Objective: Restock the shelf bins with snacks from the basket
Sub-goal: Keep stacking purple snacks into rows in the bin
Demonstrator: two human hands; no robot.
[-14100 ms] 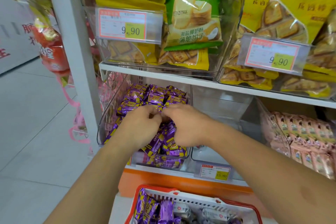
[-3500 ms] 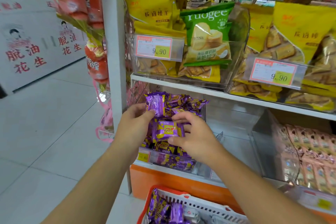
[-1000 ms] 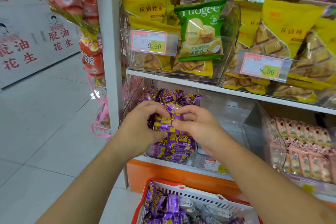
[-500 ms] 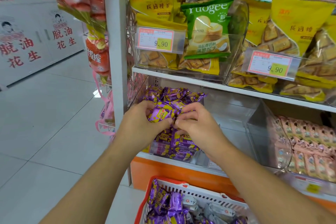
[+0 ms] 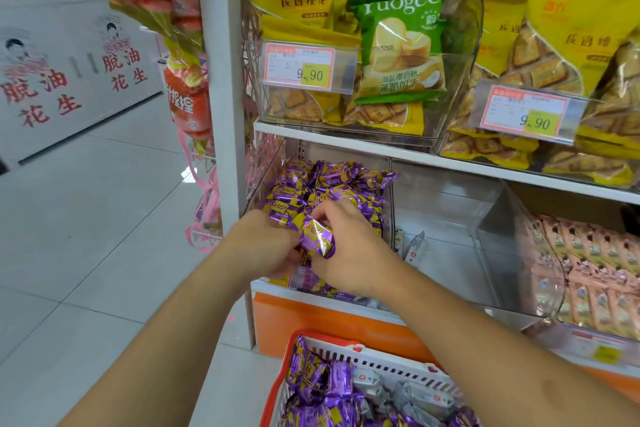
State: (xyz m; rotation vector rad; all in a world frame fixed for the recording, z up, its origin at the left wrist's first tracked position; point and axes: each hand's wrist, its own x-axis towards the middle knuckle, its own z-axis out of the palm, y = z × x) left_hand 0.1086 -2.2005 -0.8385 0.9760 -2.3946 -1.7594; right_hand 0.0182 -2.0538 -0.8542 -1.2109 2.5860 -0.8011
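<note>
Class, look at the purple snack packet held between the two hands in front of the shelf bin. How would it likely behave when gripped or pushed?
The purple snack packet looks glossy, so it may be slippery. Its wrapper creases where the left hand and right hand hold it, suggesting soft, crinkly film. It is small in the hands, so probably light, and being flattish, unlikely to roll.

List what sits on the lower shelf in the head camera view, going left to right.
Clear bin heaped with purple snack packs → nearly empty clear bin holding a few silver packs → bin of pink snack packs.
</note>
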